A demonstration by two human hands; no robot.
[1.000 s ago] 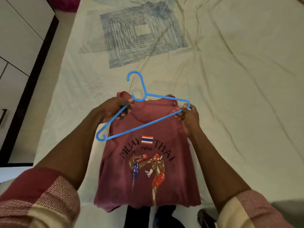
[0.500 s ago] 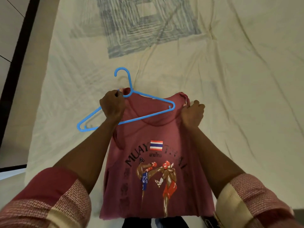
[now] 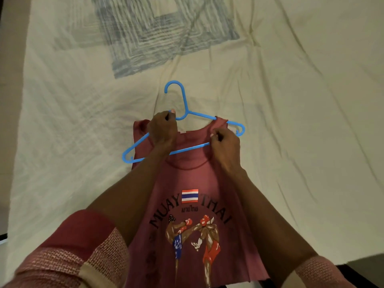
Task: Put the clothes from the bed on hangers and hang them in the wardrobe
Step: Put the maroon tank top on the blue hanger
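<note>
Hiding the blue hanger (image 3: 188, 149)'s left arm, the left hand (image 3: 163, 129) grips it; the right hand (image 3: 225, 145) pinches the maroon Muay Thai tank top (image 3: 193, 183)'s strap at two o'clock; the hem is cut off at six.

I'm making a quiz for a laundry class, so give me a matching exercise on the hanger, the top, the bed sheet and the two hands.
1. hanger
2. tank top
3. bed sheet
4. right hand

a. cream, creased
b. blue plastic
c. pinching the strap
d. maroon, boxer print

Pairs: 1-b, 2-d, 3-a, 4-c. The left hand grips the hanger near its neck.
</note>
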